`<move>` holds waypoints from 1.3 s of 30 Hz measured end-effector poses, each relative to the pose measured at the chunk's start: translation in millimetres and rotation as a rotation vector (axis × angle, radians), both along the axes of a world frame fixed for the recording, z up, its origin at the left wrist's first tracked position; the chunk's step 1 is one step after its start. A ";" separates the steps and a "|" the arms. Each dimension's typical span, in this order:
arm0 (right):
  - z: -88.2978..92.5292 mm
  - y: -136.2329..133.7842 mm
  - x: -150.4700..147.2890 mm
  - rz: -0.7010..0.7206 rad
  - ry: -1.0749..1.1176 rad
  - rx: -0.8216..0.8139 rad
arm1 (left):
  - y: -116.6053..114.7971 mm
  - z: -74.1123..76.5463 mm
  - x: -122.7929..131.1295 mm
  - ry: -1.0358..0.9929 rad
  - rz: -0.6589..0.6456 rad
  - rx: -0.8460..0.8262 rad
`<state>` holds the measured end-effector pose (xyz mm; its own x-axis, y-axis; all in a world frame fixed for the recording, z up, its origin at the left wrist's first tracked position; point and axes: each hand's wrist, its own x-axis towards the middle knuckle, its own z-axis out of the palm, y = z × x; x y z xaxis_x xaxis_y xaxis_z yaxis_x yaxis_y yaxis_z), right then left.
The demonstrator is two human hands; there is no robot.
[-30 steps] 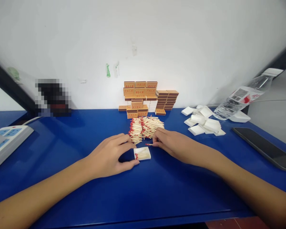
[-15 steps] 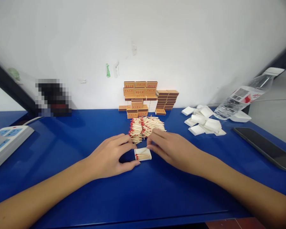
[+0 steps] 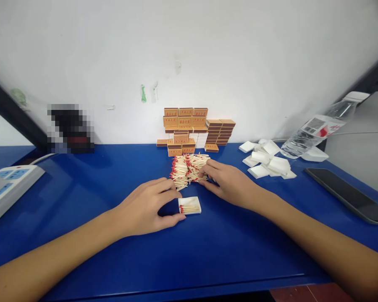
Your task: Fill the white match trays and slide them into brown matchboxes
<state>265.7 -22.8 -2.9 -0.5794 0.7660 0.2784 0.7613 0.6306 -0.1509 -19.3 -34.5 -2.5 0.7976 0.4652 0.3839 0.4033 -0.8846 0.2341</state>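
My left hand (image 3: 151,206) steadies a white matchbox tray (image 3: 193,201) on the table, thumb and forefinger gripping its left end. Some red-headed matches (image 3: 190,208) lie side by side along the tray's near side; white card shows behind them. Beyond the tray is a heap of loose matches (image 3: 184,167), most of the red heads toward the left. At the heap's right side, my right hand (image 3: 228,180) has its fingers curled, the tips pinched on matches there. How many it holds is hidden.
Matchboxes (image 3: 185,121) stand stacked against the wall behind the heap. On the right are white empty trays (image 3: 271,161), a tilted water bottle (image 3: 321,126) and a phone (image 3: 346,195). A power strip (image 3: 15,188) lies at the left on the blue table (image 3: 164,260).
My right hand has moved from the tray's far right corner, away and to the right, onto the match heap. My left hand keeps its hold on the tray.
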 end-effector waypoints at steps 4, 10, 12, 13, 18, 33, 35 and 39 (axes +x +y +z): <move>-2.1 1.0 0.3 -0.002 -0.046 0.057 | 0.1 0.6 0.2 -0.003 -0.003 -0.001; 4.3 0.0 1.3 0.004 -0.093 0.078 | -0.6 0.8 0.0 -0.006 0.002 -0.002; 9.8 -1.3 3.8 0.011 -0.088 0.058 | -0.4 0.5 -0.4 -0.012 0.004 0.001; 12.8 -2.2 5.4 0.013 -0.083 0.050 | -0.1 0.4 -0.5 -0.013 0.007 0.002; 24.6 -7.1 11.6 0.026 -0.075 0.051 | 1.7 0.4 -0.5 0.002 0.036 0.011; 36.8 -22.7 2.1 0.131 0.151 -0.082 | 2.4 0.2 -0.6 -0.021 0.059 -0.032; 37.0 -25.7 -1.4 0.139 0.161 -0.093 | 1.4 1.4 0.3 -0.053 0.071 -0.031; 34.5 -29.7 -7.1 0.151 0.198 -0.144 | -0.9 3.0 2.4 -0.163 0.083 -0.028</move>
